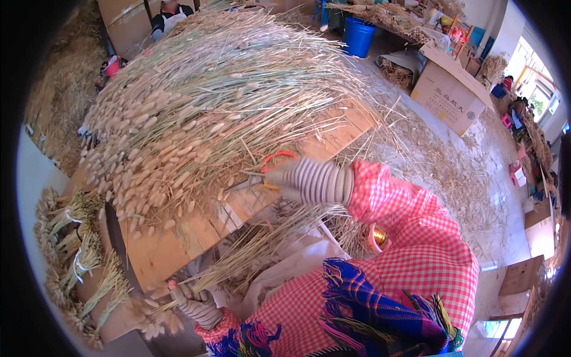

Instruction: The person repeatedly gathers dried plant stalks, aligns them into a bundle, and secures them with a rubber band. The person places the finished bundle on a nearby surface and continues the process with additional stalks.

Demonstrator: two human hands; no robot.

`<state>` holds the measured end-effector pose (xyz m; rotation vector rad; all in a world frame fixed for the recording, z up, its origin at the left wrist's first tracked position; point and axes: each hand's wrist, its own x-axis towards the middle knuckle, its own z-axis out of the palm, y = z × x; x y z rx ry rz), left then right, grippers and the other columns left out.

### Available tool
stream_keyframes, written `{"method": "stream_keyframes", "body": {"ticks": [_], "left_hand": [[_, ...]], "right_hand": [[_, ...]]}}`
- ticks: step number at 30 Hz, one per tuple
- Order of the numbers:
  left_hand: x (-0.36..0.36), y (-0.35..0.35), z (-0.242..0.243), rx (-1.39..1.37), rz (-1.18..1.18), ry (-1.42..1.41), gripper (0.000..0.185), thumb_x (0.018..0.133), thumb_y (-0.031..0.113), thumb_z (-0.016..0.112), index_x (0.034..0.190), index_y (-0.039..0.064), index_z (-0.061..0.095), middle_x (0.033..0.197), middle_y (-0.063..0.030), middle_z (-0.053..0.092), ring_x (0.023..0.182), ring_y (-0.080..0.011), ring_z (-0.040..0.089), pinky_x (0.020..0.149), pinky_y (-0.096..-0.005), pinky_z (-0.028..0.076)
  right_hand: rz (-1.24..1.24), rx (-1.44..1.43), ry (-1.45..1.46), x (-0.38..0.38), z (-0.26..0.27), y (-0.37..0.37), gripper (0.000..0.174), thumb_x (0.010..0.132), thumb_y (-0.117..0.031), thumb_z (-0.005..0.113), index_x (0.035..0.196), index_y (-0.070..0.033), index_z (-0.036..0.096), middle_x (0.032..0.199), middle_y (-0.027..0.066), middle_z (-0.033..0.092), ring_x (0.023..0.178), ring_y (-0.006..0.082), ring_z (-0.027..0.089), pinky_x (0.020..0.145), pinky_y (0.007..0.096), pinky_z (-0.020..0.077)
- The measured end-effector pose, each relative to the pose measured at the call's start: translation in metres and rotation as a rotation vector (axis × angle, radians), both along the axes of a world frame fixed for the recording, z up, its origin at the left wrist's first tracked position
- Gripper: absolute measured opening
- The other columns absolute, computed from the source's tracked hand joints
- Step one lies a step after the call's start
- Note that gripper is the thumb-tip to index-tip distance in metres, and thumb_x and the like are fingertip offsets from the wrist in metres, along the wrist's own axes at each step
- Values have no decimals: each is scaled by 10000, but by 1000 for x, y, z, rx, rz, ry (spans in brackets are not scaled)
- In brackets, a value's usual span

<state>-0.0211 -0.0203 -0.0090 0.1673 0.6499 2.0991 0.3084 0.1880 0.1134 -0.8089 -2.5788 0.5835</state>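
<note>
My left hand (196,304), in a striped glove with bare fingertips, is closed around a bunch of dried bunny tail grass (241,263); its fluffy heads (156,319) hang at lower left and its stems run up to the right. My right hand (290,178), in a striped glove and blurred, is over the table's front edge beside scissors (279,155) with orange-red handles. Whether its fingers grip the scissors is unclear. A large heap of the same dried grass (214,98) covers much of the wooden table (178,250), heads to the left, stems to the right.
Tied bundles (80,263) lie at the left on a brown surface. A blue bucket (358,38) and a cardboard box (448,91) stand beyond the table on the floor, which is strewn with straw. A person (169,18) is at the far side. White sheeting (285,259) hangs before me.
</note>
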Motion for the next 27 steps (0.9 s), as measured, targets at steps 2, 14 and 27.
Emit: {"method": "stream_keyframes", "body": {"ticks": [2, 14, 27], "left_hand": [[-1, -3, -5, 17, -31, 11, 411, 966, 239, 560, 622, 120, 367, 510, 28, 289, 354, -81, 164, 314, -248, 141], [9, -5, -4, -241, 206, 71, 250, 943, 328, 590, 809, 124, 536, 554, 32, 407, 329, -82, 299, 283, -248, 253], [12, 9, 1, -208, 35, 124, 330, 912, 394, 624, 719, 157, 497, 542, 63, 366, 348, -82, 213, 309, -266, 226]], "right_hand": [[-203, 80, -59, 12, 33, 42, 202, 890, -120, 528, 1083, -81, 577, 760, 117, 634, 680, 290, 642, 644, 407, 540], [-685, 502, -605, 71, 72, 361, 382, 884, -192, 567, 1259, -122, 538, 1242, 160, 563, 1130, 355, 574, 942, 428, 478], [-1376, 0, -191, 123, 24, 415, 388, 920, -305, 463, 1239, -128, 595, 1297, 167, 561, 1191, 339, 546, 1002, 428, 417]]}}
